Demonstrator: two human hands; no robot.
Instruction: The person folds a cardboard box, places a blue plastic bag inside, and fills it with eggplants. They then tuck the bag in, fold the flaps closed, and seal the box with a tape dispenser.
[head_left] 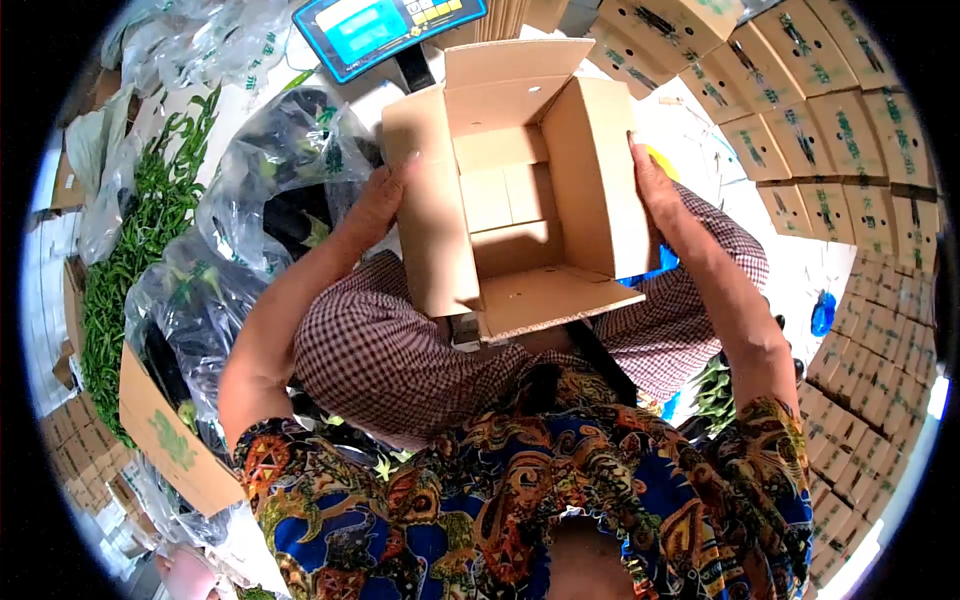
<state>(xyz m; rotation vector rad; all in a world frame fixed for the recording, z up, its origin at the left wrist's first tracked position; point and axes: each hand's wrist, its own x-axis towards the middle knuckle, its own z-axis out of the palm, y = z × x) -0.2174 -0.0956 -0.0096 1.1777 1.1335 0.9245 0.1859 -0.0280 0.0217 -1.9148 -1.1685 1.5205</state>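
An empty cardboard box (pixel 508 195) with its flaps spread open is held above my lap, its opening facing me. My left hand (pixel 383 197) grips its left side near the upper flap, fingers mostly behind the cardboard. On the right side, my right hand (pixel 650 175) holds the box with the thumb along the outer edge and the other fingers hidden. Left of my left hand lie clear plastic bags (pixel 285 150) with dark eggplants (pixel 293 220) inside.
A scale with a lit display (pixel 360 30) stands beyond the box. Green peppers (pixel 135 290) are heaped at the left, beside a cardboard flap (pixel 175 435). Stacked cartons (pixel 830 130) line the right side. A blue object (pixel 823 313) lies near them.
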